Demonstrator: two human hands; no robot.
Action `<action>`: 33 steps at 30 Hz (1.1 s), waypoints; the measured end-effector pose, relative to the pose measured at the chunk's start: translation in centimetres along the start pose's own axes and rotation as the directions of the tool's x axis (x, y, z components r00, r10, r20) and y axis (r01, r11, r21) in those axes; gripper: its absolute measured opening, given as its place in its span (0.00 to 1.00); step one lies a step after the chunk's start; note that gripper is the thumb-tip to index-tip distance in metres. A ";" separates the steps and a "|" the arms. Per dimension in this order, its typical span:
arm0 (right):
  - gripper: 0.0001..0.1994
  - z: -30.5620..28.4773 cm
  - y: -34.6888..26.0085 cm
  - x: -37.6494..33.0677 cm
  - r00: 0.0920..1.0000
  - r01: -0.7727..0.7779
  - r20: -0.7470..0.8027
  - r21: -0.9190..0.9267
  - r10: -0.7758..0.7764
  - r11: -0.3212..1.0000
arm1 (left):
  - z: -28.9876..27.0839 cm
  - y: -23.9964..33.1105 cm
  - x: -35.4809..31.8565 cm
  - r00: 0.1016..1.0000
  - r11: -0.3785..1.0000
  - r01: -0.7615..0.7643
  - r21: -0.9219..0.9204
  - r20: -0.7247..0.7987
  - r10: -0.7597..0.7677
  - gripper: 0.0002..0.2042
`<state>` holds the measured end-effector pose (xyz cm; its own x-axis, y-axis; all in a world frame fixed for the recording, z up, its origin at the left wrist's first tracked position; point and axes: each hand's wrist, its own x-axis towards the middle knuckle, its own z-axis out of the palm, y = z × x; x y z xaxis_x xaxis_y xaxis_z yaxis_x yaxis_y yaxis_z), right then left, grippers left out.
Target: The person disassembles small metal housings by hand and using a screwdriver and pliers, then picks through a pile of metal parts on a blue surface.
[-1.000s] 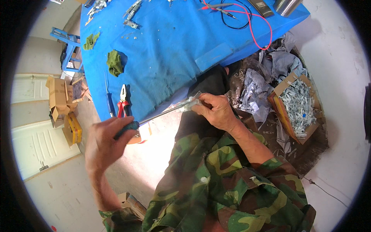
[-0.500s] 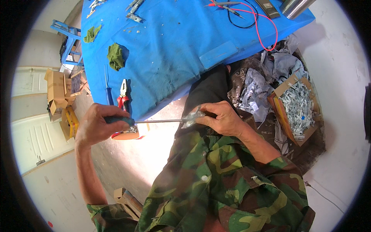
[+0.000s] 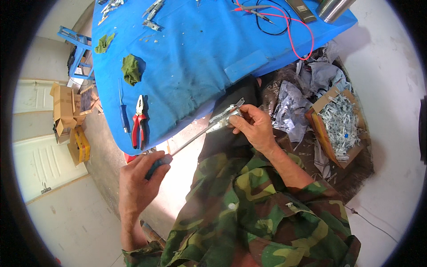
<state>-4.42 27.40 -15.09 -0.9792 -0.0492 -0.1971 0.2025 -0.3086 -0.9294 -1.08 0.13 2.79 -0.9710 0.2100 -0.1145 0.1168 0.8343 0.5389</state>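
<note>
My left hand [image 3: 138, 180] grips the dark handle of a long screwdriver [image 3: 189, 141], whose thin shaft runs up and right. Its tip meets a small grey metal part [image 3: 227, 116] that my right hand [image 3: 254, 128] pinches just below the edge of the blue table [image 3: 191, 62]. Both hands are over my lap, and camouflage sleeves cover my arms.
Red-handled pliers [image 3: 138, 122] and a blue screwdriver [image 3: 123, 116] lie at the table's near-left edge, with two green rags [image 3: 130, 69] behind. Red and black test leads [image 3: 284, 22] lie at the back. A cardboard box of metal scrap [image 3: 340, 127] sits on the floor to my right.
My left hand has dropped lower and toward me with the screwdriver handle, tilting the shaft from level to sloping. My right hand moved up with the metal part.
</note>
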 end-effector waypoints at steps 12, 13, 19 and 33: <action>0.09 0.6 -0.3 -0.7 0.997 -0.042 -0.062 0.188 0.054 0.981 | 0.8 -6.5 0.5 0.910 0.935 0.184 -0.302 -0.308 -0.278 0.13; 0.09 1.0 -0.4 -0.8 0.995 -0.071 -0.050 0.222 0.084 0.972 | 1.2 -7.1 1.6 0.901 0.920 0.149 -0.363 -0.334 -0.278 0.13; 0.08 2.5 0.3 -1.6 0.974 -0.225 0.068 0.410 0.217 0.884 | 3.7 -8.7 7.4 0.888 0.995 0.074 -0.068 -0.449 -0.097 0.17; 0.13 1.9 2.0 -1.1 0.955 -0.291 0.099 0.475 0.278 0.830 | 1.9 -13.6 11.8 0.857 0.989 0.057 0.138 -0.514 0.023 0.15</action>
<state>-2.96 25.04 -16.14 -0.8806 -0.2269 -0.4160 0.4460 -0.6932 -0.5661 -13.77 -7.74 -7.43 -0.9372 -0.0633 0.3431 0.0894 0.9070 0.4115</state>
